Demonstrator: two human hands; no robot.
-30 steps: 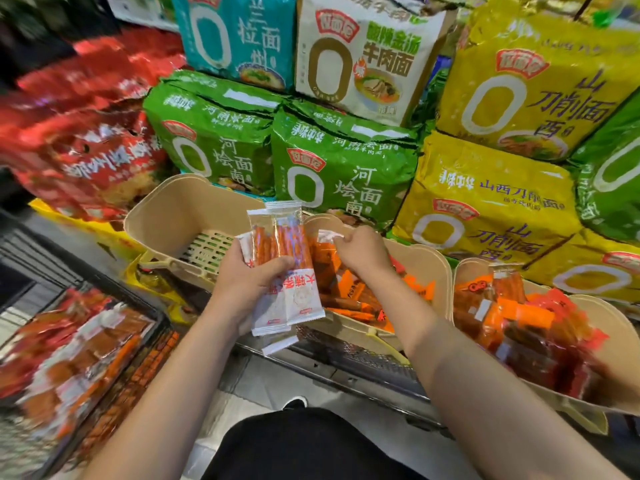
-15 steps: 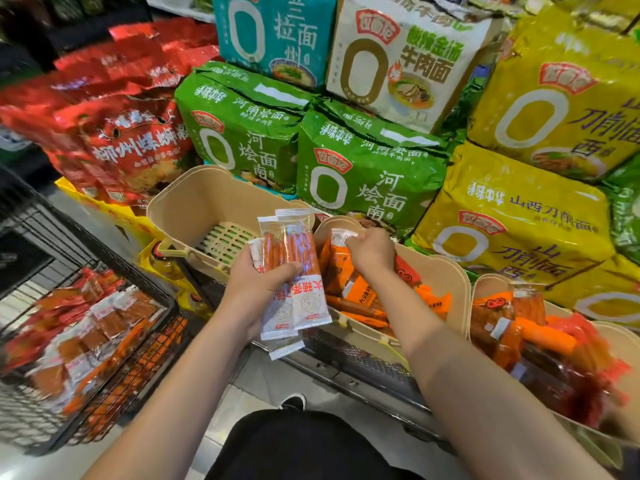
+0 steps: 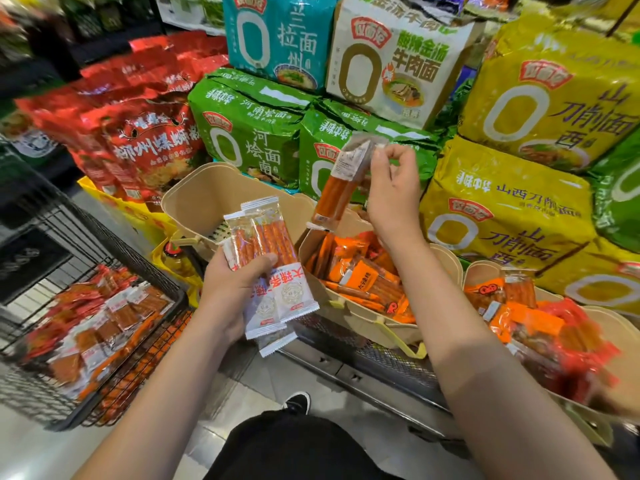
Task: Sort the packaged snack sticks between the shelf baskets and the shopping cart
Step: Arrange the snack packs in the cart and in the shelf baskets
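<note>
My left hand [image 3: 232,289] grips a stack of white-and-clear snack stick packs [image 3: 270,258] in front of the left beige basket [image 3: 194,199]. My right hand [image 3: 391,188] pinches the top of one orange snack stick pack [image 3: 337,188], which hangs above the middle beige basket [image 3: 367,317]. That basket holds several orange packs [image 3: 363,278]. The right basket [image 3: 602,317] is heaped with orange and red packs. The black wire shopping cart [image 3: 104,237] at lower left holds many more packs [image 3: 100,320].
Large noodle bags, green [image 3: 249,133], yellow [image 3: 505,209], teal and white, are stacked behind the baskets. Red bags [image 3: 149,140] stand at the left. A metal shelf edge [image 3: 363,372] runs under the baskets. My shoe [image 3: 298,401] is on the floor below.
My right hand has come up out of the middle basket, lifting one orange pack by its top. My left hand still holds its stack. The view has shifted left and down.
</note>
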